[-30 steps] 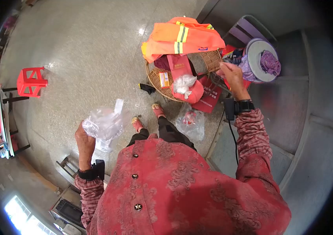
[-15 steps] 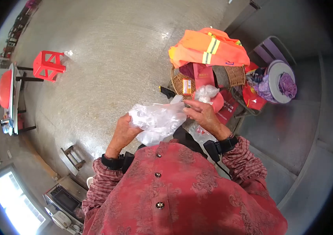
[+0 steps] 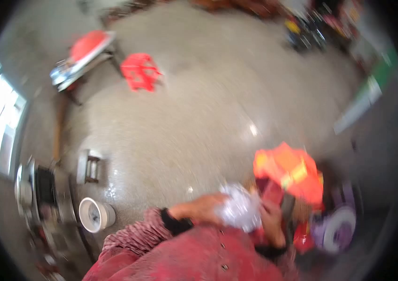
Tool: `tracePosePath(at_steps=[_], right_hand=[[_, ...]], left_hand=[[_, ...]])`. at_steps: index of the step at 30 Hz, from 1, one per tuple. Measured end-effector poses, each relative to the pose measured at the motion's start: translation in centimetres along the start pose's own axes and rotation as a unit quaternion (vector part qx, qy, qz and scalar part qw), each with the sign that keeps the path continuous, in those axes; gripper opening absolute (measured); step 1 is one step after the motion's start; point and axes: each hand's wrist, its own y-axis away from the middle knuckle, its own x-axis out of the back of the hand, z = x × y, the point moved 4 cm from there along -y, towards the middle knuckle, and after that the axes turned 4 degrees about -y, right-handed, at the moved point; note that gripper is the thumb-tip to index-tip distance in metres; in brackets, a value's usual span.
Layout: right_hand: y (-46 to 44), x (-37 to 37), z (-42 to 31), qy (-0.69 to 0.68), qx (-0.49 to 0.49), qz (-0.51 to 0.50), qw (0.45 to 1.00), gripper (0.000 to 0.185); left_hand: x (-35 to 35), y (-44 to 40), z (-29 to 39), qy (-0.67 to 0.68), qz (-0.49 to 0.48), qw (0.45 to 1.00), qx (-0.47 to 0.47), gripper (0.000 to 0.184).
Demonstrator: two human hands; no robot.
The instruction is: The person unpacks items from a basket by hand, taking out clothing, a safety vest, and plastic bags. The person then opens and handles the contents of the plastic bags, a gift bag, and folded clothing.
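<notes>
A crumpled clear plastic bag [image 3: 240,208] is bunched between my two hands in front of my body. My left hand [image 3: 203,208] grips its left side, with the fingertips partly lost in the plastic. On the other side, my right hand [image 3: 272,222] has its fingers closed against the bag's edge. Motion blur softens both hands. Just beyond the right hand are a dark red item [image 3: 270,191] and an orange high-visibility garment [image 3: 290,171] with yellow strips.
A white bucket [image 3: 97,215] and a small wooden stool [image 3: 88,167] stand on the floor at left. Farther off are a red plastic stool [image 3: 140,71] and a table [image 3: 86,56] bearing a red item. A purple-and-white object [image 3: 337,229] sits at right.
My view has swung left and upward, so the garment now appears lower right and the white bucket shows. The bag is bunched more compactly between my hands.
</notes>
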Motion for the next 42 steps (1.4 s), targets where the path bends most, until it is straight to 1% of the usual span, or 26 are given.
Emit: tracePosePath(at_steps=[1,4,6,8,9,11,12,14,15,17,19,21,23,24,25,27,29,30,31,33,35,36,37,39,40,42], right_hand=[[-0.2,0.6,-1.3,-0.064,0.007,0.004,0.998,0.026],[-1.5,1.4,1.2,-0.230,-0.049,0.016,0.972,0.023],[-2.3,1.9,6.4,-0.189,0.007,0.032,0.981,0.022],[-3.4,1.6,9.7,-0.152,0.051,0.045,0.986,0.018],[-3.6,1.1,8.7,-0.149,0.057,0.037,0.987,0.018],[-4.1,-0.6,5.1,-0.149,0.038,-0.008,0.988,0.016],[-5.7,-1.0,7.3,-0.127,0.091,0.004,0.988,0.016],[-5.4,-2.8,0.8,-0.147,0.123,-0.046,0.980,0.016],[-4.6,-2.9,-3.0,-0.170,0.134,-0.052,0.975,0.016],[-5.2,-1.6,-6.9,-0.078,0.177,-0.051,0.980,0.018],[-6.6,-0.5,-9.0,-0.009,0.215,-0.034,0.976,0.019],[-7.2,0.1,-10.7,-0.235,0.158,0.082,0.955,0.017],[-7.4,-1.2,-11.6,-0.241,0.167,0.045,0.955,0.016],[-7.5,-2.1,-11.8,-0.249,0.174,0.010,0.953,0.015],[-7.6,-2.8,-11.3,-0.247,0.173,0.007,0.953,0.015],[-7.2,-5.9,-10.8,-0.055,0.228,-0.170,0.957,0.015],[-5.7,-7.4,-13.5,-0.054,0.217,-0.190,0.956,0.016],[-5.4,-7.8,-14.1,-0.046,0.206,-0.191,0.959,0.017],[-5.1,-8.2,-14.5,-0.040,0.190,-0.186,0.963,0.018],[-4.9,-9.4,-14.9,-0.033,0.192,-0.203,0.960,0.020],[-4.4,-11.3,-12.3,-0.042,0.154,-0.218,0.963,0.023],[-3.8,-12.0,-12.3,-0.019,0.195,-0.226,0.954,0.022],[-2.9,-12.1,-13.5,0.010,0.171,-0.236,0.956,0.021],[-2.3,-13.4,-11.5,-0.022,0.143,-0.243,0.959,0.021],[-1.9,-13.7,-11.1,-0.027,0.137,-0.244,0.960,0.021],[-2.0,-13.4,-9.5,-0.038,0.112,-0.225,0.967,0.021]], left_hand=[[-0.4,-0.1,0.4,-0.002,-0.014,0.999,0.035,0.090],[1.0,-0.6,3.3,0.095,-0.017,0.995,-0.010,0.096],[1.0,-0.6,4.2,0.133,-0.024,0.990,-0.036,0.097],[0.5,-0.2,3.6,0.102,0.002,0.995,-0.017,0.084],[0.6,-0.1,3.4,0.100,0.013,0.995,-0.016,0.084],[0.7,-0.2,2.6,0.077,0.055,0.993,0.064,0.060],[1.2,-0.1,2.6,0.072,0.090,0.990,0.076,0.060],[1.3,0.2,2.3,0.018,0.106,0.988,0.113,0.041],[1.3,0.3,1.5,0.019,0.128,0.984,0.122,0.041],[2.0,0.8,1.2,-0.058,0.284,0.955,-0.064,0.034],[4.8,2.5,2.0,-0.048,0.299,0.952,-0.049,0.031],[7.4,4.5,3.1,-0.036,0.309,0.950,-0.036,0.028],[9.2,6.9,4.8,-0.132,0.438,0.888,-0.043,0.021],[9.2,7.4,5.2,-0.131,0.441,0.887,-0.041,0.021],[8.7,7.6,5.8,-0.203,0.404,0.891,-0.034,0.021],[7.5,8.2,5.7,-0.271,0.365,0.891,-0.023,0.020],[5.5,8.1,4.0,-0.322,0.293,0.899,0.043,0.020],[5.5,8.1,4.2,-0.290,0.217,0.924,0.127,0.026],[5.5,8.5,4.0,-0.281,0.202,0.930,0.123,0.026],[5.8,9.1,3.9,-0.295,0.289,0.904,0.112,0.047],[6.0,10.1,4.4,-0.293,0.410,0.863,0.037,0.067],[6.4,10.1,4.9,-0.345,0.399,0.848,0.065,0.065],[7.1,10.0,5.7,-0.399,0.386,0.827,0.083,0.063],[7.6,8.6,5.6,-0.350,0.251,0.896,0.113,0.056],[6.9,7.9,4.6,-0.332,0.209,0.917,0.077,0.056],[5.3,7.1,1.1,-0.154,0.123,0.975,0.104,0.038]])
